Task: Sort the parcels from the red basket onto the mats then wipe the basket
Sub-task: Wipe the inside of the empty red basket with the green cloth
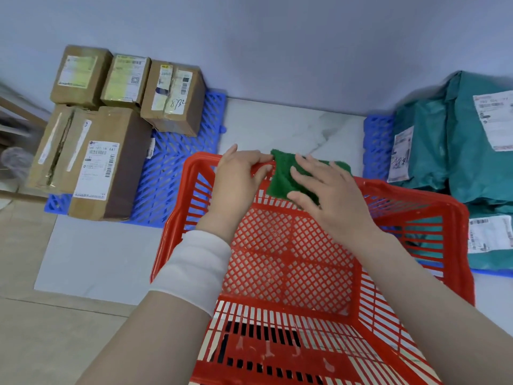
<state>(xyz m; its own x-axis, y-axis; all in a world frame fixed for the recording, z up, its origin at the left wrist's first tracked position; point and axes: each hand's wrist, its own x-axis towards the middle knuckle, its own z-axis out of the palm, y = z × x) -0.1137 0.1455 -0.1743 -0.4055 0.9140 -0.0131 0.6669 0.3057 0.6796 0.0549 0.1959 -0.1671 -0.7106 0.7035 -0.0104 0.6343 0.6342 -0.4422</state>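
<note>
Sorting looked done: boxes (105,168) sat on left mat (177,162), bags (458,151) on right mat (377,145), basket (433,201) empty (between mats). Wiping underway: left hand (238,173) gripped far rim; right hand (327,195), fingers straight, pressed cloth (280,176) there.

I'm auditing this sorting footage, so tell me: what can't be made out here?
All in the head view:
Boxes: label print mostly too small and blurred to read.
Bags: cut off by the right edge, so their count is unclear.
Right mat: mostly covered by bags and basket.
Cloth: partly hidden under the right hand.
Basket: near end cut off by the bottom edge.
Left edge: blurred shapes, not identifiable.
</note>
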